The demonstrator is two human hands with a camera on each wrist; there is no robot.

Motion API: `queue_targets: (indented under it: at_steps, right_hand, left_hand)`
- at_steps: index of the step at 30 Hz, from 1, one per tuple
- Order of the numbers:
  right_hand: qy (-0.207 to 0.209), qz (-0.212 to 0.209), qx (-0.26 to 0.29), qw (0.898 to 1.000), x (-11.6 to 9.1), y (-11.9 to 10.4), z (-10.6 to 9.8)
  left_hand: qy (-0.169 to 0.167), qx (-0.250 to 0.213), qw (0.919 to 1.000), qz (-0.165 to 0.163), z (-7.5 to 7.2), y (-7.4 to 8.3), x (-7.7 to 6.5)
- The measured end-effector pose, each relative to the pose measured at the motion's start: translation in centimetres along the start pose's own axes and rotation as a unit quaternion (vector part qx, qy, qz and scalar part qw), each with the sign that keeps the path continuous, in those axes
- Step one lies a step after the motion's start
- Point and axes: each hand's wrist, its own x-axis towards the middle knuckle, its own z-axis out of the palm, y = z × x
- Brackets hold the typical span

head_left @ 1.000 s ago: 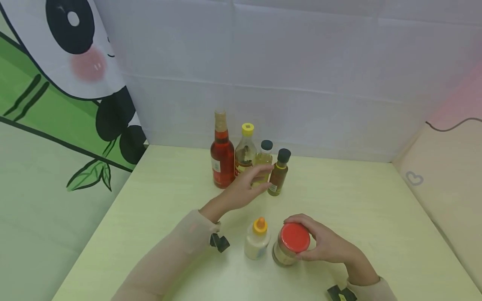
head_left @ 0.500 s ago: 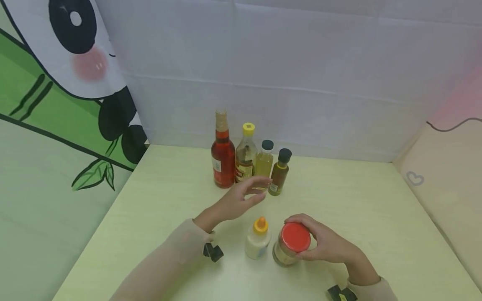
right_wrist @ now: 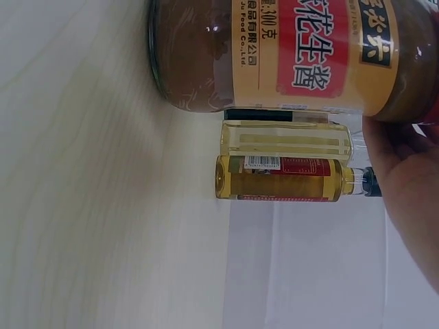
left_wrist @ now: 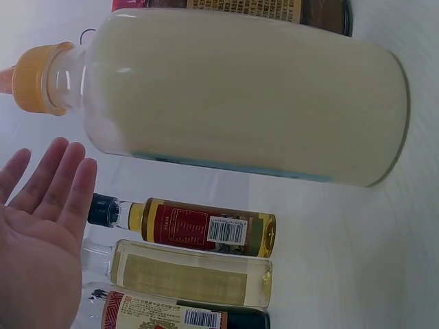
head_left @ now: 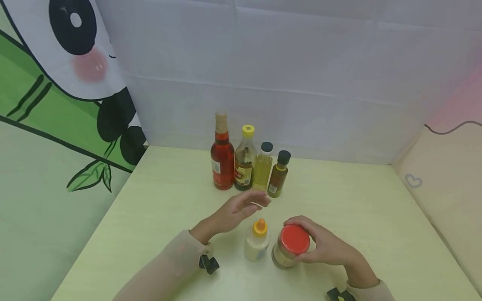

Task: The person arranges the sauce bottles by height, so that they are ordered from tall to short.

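My right hand [head_left: 325, 246] grips a peanut butter jar [head_left: 285, 253] by its upper part, thumb and fingers on either side of the red lid [head_left: 295, 239]. In the right wrist view the jar's label [right_wrist: 315, 51] faces the camera. Left of the jar stands a squeeze bottle [head_left: 257, 246] with creamy contents and a yellow-orange nozzle cap. My left hand [head_left: 235, 211] holds nothing; its fingers are extended just behind that bottle, in front of the bottle row. In the left wrist view the palm [left_wrist: 38, 260] shows below the bottle's cap [left_wrist: 38, 79].
Along the back stand a tall red bottle [head_left: 223, 163], a yellow-capped bottle [head_left: 244, 169], a pale yellow oil bottle [head_left: 262, 171] and a small dark-capped bottle [head_left: 278, 177]. Behind them rises a white cloth wall [head_left: 320, 83]. The light wooden table [head_left: 357, 200] extends to both sides.
My left hand has drawn back from the row of bottles toward the squeeze bottle, leaving the row in place. The right hand stays on the peanut butter jar.
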Motion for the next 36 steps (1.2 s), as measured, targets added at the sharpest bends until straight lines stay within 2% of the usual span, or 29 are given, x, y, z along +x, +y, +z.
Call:
queue_targets:
  at_steps: [3,7,17,27,36]
  right_hand:
    - [0.001,0.002,-0.004,1.0,0.0,0.0,0.0]
    - [0.002,0.011,-0.003,1.0,-0.1,0.0,0.0]
    - [0.002,0.017,-0.003,1.0,0.0,-0.1,0.0]
    - [0.005,0.02,-0.004,1.0,0.0,0.0,0.0]
    - [0.005,0.011,-0.008,1.0,0.1,0.1,0.0]
  left_hand:
    - [-0.01,-0.014,0.9998,0.009,0.1,-0.2,-0.4]
    - [-0.022,-0.011,0.9995,0.018,0.2,-0.4,-0.8]
    - [-0.043,0.03,0.9983,0.028,0.9,-0.8,-1.6]
    - [-0.034,0.047,0.9983,-0.011,1.4,-0.8,-2.3]
    - [-0.033,0.063,0.9973,-0.019,1.4,-0.8,-2.5]
